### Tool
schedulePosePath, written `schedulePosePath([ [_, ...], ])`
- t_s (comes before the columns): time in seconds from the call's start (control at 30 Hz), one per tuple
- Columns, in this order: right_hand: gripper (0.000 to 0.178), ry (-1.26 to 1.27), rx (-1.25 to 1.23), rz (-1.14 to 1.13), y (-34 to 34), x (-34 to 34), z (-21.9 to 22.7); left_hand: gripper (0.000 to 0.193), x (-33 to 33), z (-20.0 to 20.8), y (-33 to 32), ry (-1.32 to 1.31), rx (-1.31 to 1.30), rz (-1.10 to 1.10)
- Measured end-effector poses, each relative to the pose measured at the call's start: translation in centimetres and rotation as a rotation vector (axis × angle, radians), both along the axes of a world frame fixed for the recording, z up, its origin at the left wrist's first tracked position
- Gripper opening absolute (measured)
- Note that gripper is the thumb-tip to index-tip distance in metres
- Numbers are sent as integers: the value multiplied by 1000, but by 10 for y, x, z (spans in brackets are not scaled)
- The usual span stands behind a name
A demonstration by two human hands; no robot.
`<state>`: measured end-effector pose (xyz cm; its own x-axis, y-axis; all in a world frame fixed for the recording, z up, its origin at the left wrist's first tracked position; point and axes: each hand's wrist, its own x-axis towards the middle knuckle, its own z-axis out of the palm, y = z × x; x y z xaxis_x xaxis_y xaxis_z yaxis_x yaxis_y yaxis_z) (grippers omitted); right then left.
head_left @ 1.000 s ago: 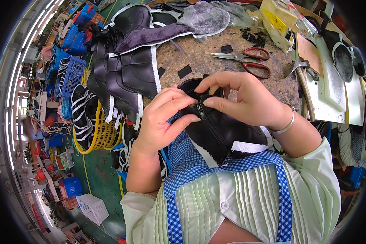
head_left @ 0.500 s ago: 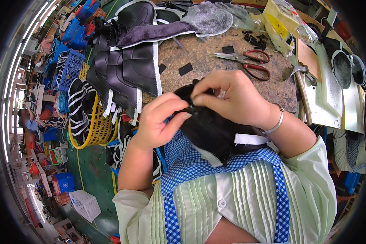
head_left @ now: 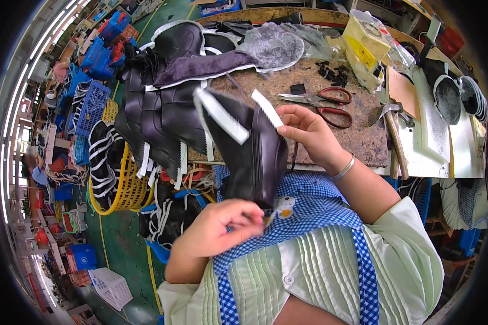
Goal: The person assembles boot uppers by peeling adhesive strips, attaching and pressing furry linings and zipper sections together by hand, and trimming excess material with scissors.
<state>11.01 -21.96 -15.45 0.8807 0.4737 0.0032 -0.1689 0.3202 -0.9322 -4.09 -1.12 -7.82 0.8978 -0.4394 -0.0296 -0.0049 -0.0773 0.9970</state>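
Workshop surface (head_left: 363,146), black boot upper (head_left: 244,162) held up at centre.
Yellow basket (head_left: 130,189) at nine o'clock; left hand (head_left: 219,227) at seven, curled, too blurred to tell its grip; right hand (head_left: 309,132) at two, pinching white edging (head_left: 267,108); scissors (head_left: 315,100) just beyond.
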Motion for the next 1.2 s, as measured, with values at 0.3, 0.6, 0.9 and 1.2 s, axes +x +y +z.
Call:
schedulePosePath([
  [0.3, 8, -223, 55, 181, -15, -15, 10, 27, 107, 45, 3, -601, 579, 217],
  [0.6, 17, -867, -688, -140, -71, -6, 8, 31, 97, 25, -7, -388, 802, -8],
  [0.9, 31, -1118, -1462, -316, -92, 51, -37, 50, 76, 33, -20, -387, 736, 186],
  [1.2, 44, -962, -991, -83, -108, 15, 61, 37, 85, 36, -13, -147, 732, 159],
])
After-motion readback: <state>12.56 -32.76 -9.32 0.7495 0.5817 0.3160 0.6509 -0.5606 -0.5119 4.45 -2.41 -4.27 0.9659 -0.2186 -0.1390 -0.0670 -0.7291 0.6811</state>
